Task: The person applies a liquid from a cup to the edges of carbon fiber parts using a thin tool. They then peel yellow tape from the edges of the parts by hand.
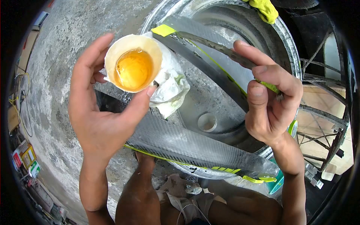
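My left hand (108, 101) is curled around a paper cup (109, 62) that holds clear amber liquid (135, 69). The thumb presses the cup's near side. In my right hand (272, 93) is a thin dark stick (213, 45), pinched between thumb and fingers, its far end pointing left toward a yellow-green taped tip. Below both hands lies a curved carbon-fibre part (187, 140) with a woven surface and yellow-green edging. A crumpled white cloth (172, 86) sits beside the cup in this view.
A large round metal rim (292, 41) stands under the part, with a small pale cup (207, 122) inside it. A yellow-green glove or rag (264, 9) hangs over its far edge. Metal framework (326, 86) is at right; boxes (28, 157) line the left.
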A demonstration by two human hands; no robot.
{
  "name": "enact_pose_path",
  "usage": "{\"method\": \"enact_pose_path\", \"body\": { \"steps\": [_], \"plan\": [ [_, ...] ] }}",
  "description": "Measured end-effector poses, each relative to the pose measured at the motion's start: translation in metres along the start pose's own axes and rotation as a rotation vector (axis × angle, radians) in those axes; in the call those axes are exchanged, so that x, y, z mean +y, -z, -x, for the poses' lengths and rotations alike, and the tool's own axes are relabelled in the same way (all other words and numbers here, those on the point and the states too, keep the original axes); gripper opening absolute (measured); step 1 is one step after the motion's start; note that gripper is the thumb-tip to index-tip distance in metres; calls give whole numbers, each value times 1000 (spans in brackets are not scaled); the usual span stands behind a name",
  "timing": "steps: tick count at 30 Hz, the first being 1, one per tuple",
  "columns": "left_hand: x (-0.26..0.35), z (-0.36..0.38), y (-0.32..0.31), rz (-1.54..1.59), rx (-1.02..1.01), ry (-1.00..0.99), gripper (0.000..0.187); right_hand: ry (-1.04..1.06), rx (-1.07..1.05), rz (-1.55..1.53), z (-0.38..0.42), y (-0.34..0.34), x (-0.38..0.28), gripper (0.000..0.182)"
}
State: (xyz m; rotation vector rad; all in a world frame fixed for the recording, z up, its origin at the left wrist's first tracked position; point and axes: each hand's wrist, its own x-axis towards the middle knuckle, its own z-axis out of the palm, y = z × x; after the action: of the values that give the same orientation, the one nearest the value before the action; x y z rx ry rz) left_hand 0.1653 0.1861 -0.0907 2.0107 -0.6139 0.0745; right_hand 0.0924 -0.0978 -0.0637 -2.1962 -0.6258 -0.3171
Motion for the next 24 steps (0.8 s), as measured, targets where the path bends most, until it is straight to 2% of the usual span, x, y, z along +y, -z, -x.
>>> {"method": "enact_pose_path", "body": {
  "steps": [18, 24],
  "plan": [
    [-2, 10, 3, 79, -8, 16, 78, -68, -118, 136, 8, 15, -18, 15],
    [0, 11, 2, 85, -12, 27, 78, -6, -32, 47, 13, 14, -12, 16]
  ]
}}
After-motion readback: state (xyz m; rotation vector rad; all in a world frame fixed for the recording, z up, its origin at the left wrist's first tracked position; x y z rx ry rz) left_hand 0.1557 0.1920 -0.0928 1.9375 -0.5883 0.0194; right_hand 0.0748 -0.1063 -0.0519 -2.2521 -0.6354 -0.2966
